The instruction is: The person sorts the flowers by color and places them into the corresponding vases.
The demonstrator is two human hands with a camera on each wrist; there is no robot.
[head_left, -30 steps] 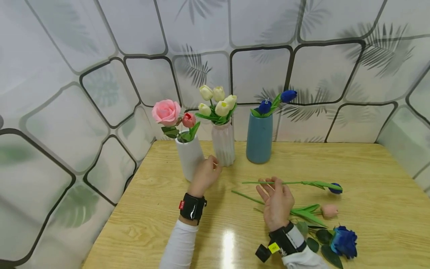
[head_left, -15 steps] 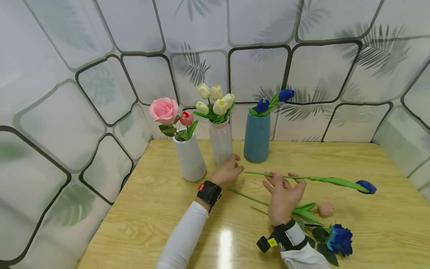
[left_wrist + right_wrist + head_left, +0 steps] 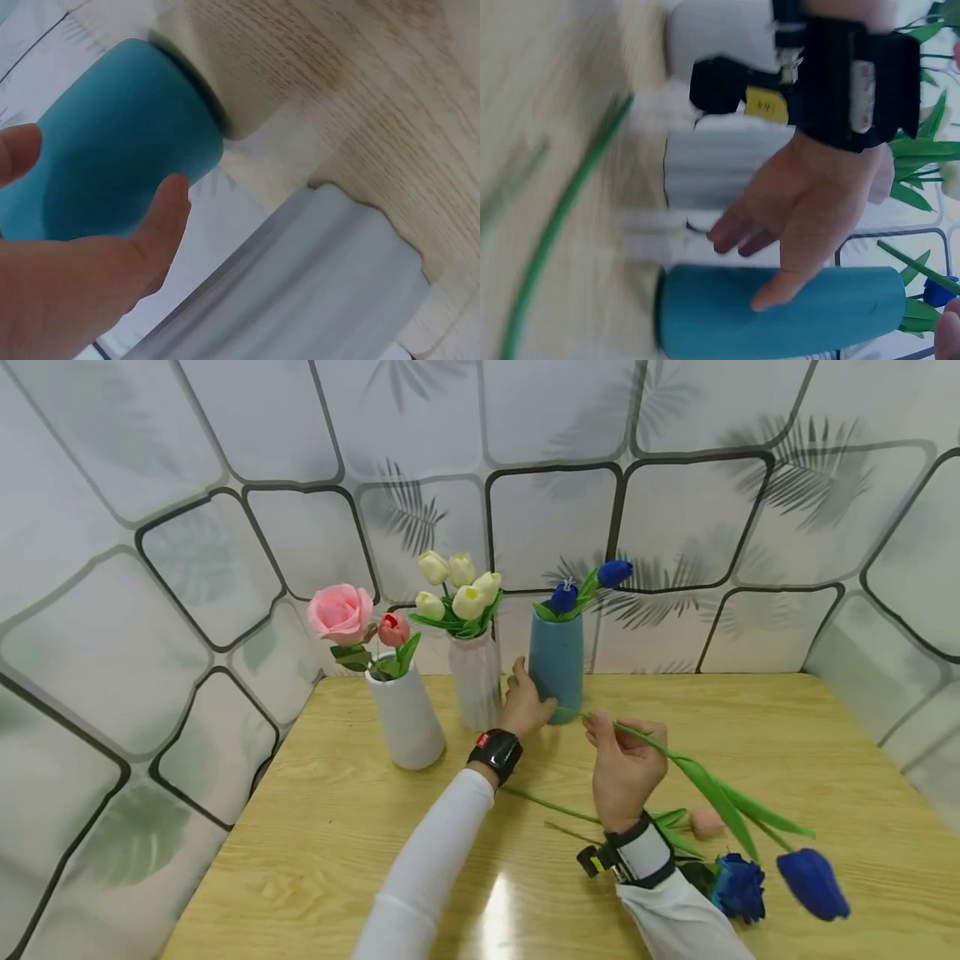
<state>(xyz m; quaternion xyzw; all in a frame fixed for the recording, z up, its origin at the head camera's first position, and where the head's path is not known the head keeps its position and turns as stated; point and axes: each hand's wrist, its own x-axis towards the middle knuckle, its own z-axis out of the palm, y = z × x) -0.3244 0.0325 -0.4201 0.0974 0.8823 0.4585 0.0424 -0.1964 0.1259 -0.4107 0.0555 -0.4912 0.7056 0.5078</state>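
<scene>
My left hand [image 3: 527, 703] is at the left side of a teal vase [image 3: 557, 660], which stands upright with blue tulips [image 3: 615, 573] in its mouth. In the left wrist view, thumb and fingers are spread apart against the teal vase [image 3: 127, 135]. The right wrist view also has that left hand [image 3: 810, 202], its thumb extended over the vase. My right hand [image 3: 628, 772] pinches the long green stem of a blue tulip [image 3: 813, 883]. This flower's head hangs low to the right, while its stem end points up toward the vase.
A white vase [image 3: 405, 718] holding a pink rose [image 3: 341, 612] and a red tulip stands at left. Between it and the teal one is a ribbed pale vase [image 3: 475, 681] of white tulips. A pink tulip [image 3: 706, 822] and a blue rose [image 3: 740, 887] lie on the wooden table.
The left hand has moved right, from beside the white vase to the teal vase. The right hand has lifted the blue tulip off the table and tilted it, stem end up.
</scene>
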